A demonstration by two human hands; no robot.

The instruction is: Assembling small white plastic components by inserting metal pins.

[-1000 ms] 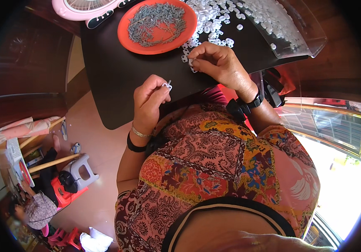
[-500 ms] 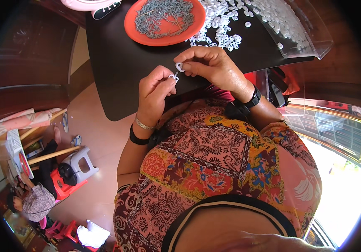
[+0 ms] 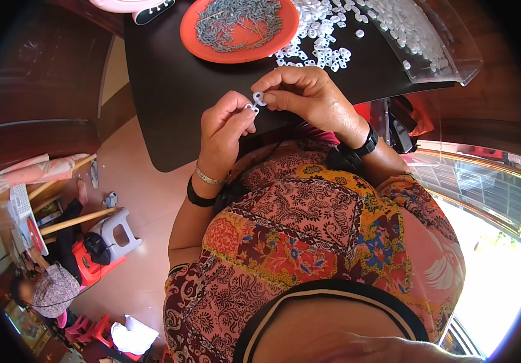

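My left hand [image 3: 227, 124] is closed, its thumb and forefinger pinching a small white plastic piece with holes [image 3: 250, 107]. A thin light pin seems to stick up from that piece, though it is too small to tell surely. My right hand [image 3: 303, 97] pinches a second white plastic piece with a hole [image 3: 258, 97] between thumb and forefinger. The two pieces meet or nearly meet over the near part of the black table [image 3: 169, 121]. Beyond my hands lies an orange-red plate [image 3: 191, 42] bearing many slim grey pieces [image 3: 218, 36].
Loose white pieces [image 3: 327, 36] are scattered right of the plate. More fill a clear plastic tray [image 3: 469, 66] at the far right. A pink item with a black lace-up shoe shape [image 3: 151, 12] sits far left. Another person [image 3: 57, 290] is seated at left near a grey stool [image 3: 124, 236].
The white piece in my right hand and the one in my left have come closer together, narrowing the gap. Both hands keep their pinch; the view has shifted slightly.
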